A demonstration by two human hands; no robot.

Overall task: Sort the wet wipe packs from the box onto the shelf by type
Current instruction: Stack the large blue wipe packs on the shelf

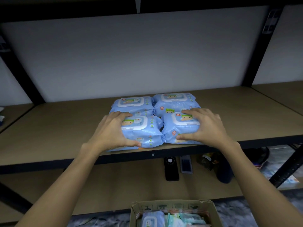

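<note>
While both arms reach in over it, big tan shelf (65, 128) taking up most of the view, dark metal frame round it. Lower shelf (114, 182) underneath, with a black phone-like gadget (171, 169) and a smaller grey one (186, 164) lying side by side. Cardboard box (173, 207) at the bottom edge, open, more wipe packs (153, 220) inside. Up top, four blue stacks in a two-by-two block: back left stack (132, 104), back right stack (175, 100), front left stack (144, 130), front right stack (178, 128), all touching. Left hand (111, 131) gripping the front left stack, fingers (121, 114) curled over its far edge, thumb at the near edge. Right hand (205, 126) same deal on the front right stack.
</note>
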